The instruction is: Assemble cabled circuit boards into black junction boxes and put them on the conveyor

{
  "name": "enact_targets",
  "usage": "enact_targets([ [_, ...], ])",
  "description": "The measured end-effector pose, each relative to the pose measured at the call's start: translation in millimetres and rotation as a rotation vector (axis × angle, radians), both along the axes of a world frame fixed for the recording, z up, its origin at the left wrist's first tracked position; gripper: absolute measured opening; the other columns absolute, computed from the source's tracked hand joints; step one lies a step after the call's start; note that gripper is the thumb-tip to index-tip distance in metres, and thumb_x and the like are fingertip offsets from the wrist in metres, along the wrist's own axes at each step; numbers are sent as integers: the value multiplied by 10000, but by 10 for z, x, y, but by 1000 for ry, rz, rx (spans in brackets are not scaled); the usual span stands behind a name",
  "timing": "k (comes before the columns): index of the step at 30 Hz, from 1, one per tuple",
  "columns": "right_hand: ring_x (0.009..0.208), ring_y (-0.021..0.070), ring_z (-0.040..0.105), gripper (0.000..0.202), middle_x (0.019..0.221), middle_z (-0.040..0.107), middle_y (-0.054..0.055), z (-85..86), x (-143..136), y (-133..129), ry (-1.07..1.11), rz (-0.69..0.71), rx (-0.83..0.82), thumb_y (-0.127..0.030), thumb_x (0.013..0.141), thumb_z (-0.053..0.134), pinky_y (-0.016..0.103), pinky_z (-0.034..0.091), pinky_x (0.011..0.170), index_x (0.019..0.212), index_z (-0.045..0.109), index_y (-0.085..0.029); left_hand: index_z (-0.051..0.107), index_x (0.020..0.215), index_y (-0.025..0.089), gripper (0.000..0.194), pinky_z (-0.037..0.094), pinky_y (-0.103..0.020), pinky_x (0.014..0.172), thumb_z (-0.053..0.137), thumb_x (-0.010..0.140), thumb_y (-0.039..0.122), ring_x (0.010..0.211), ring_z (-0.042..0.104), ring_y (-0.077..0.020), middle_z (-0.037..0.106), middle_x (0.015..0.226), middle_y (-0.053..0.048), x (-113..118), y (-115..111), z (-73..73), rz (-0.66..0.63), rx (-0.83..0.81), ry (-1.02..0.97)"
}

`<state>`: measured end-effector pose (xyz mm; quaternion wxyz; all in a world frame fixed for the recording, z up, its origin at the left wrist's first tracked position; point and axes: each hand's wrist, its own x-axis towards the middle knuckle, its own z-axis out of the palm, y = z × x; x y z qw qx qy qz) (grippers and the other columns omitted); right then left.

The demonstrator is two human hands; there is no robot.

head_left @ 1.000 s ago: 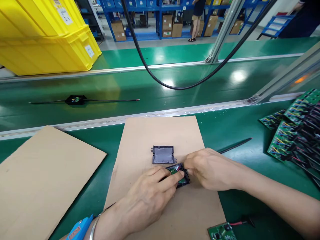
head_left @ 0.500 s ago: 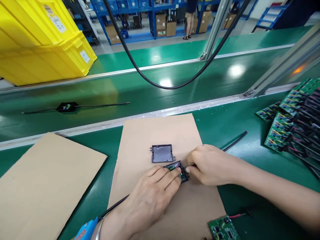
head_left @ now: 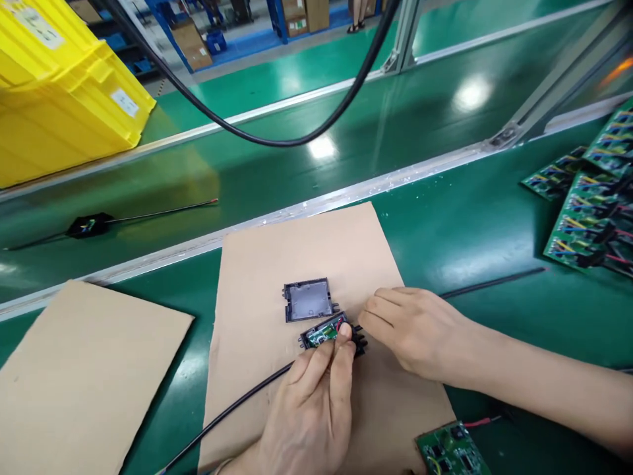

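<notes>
A small black plastic case (head_left: 306, 340) with a green circuit board (head_left: 324, 333) inside lies tilted on a cardboard sheet (head_left: 257, 264). My left hand (head_left: 311, 409) grips the case's near right part, a fingertip pressing by the red wires at its right end. Its other fingers are bent along the near side. My right hand (head_left: 420, 333) is closed at the right end, around a black cable (head_left: 494, 282) that comes out behind the hand; the gripped stretch is hidden. Another black cable (head_left: 237, 404) runs from the case toward the lower left. A matching grey-lined case half (head_left: 309, 300) lies just beyond.
Another cardboard sheet (head_left: 93, 369) lies at left. Wired circuit boards (head_left: 588, 218) are piled at right, and a single green board (head_left: 452, 448) lies near the front. Past the metal rail (head_left: 277, 218) sits a cabled black unit (head_left: 90, 225). Yellow crates (head_left: 74, 125) stand upper left; a black cable (head_left: 277, 142) hangs ahead.
My left hand has drawn back and uncovered more of the circuit board, its fingers now bunched at the right end. My right-hand fingers have straightened somewhat. The view has shifted and tilted.
</notes>
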<state>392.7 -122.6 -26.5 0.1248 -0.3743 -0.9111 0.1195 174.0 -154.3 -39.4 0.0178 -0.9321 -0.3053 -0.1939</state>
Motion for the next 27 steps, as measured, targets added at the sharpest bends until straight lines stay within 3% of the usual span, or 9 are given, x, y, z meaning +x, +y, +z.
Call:
enact_targets([
  [3,703,186,456,243,776,559,44,-11,-3,41,47,-18,-43,-24,863,396,323,350,642,809,587,-164,495,1293,-1,426,522,-363,864,302,915,6,1037,597,-242,649,1169,-178,-35,37,57,-2,-142,2],
  [7,807,199,488,165,835,578,52,45,92,85,81,-39,-152,-110,910,465,324,396,749,876,617,-163,319,1471,110,554,461,-394,1031,389,924,63,1228,497,-242,531,1344,-137,-263,91,284,-1,-420,63],
  [10,902,226,499,120,924,587,61,108,281,107,57,-71,-187,-175,888,557,355,401,823,989,623,-180,313,1467,161,557,497,-354,977,485,937,176,1207,505,-237,529,1327,-126,-565,106,440,93,-431,32],
  [14,882,238,510,81,905,584,59,116,530,100,4,-115,-207,-200,877,570,359,406,777,947,609,-200,542,1195,216,280,536,-353,774,529,928,297,952,596,-247,614,1085,-90,-964,30,401,250,-359,157],
  [16,848,228,513,99,872,586,59,107,595,113,13,-97,-178,-176,905,500,351,405,759,898,597,-196,574,1007,223,129,518,-326,696,478,953,289,817,599,-219,613,936,-58,-1089,-9,341,274,-338,181],
  [18,816,216,516,163,845,590,59,131,633,195,60,-83,-108,-170,931,439,340,405,746,877,591,-192,551,924,222,145,495,-294,653,424,977,268,755,589,-195,592,865,-38,-1140,34,341,297,-314,154],
  [20,816,210,534,181,841,606,61,200,667,394,113,-92,-14,-217,946,433,327,414,745,891,604,-193,537,916,220,153,472,-276,620,410,981,275,730,582,-184,578,858,-32,-1120,235,427,342,-269,136],
  [22,847,214,560,181,864,634,64,292,695,726,124,-135,78,-273,935,467,319,427,766,907,628,-194,537,902,214,154,456,-282,610,418,971,283,714,572,-189,567,859,-35,-1041,625,554,407,-194,147],
  [27,949,256,568,180,955,687,96,400,665,1836,8,-354,171,-230,868,532,352,433,834,932,686,-161,579,894,175,126,465,-367,827,458,908,206,963,589,-273,590,963,-104,-693,2021,648,550,-70,174],
])
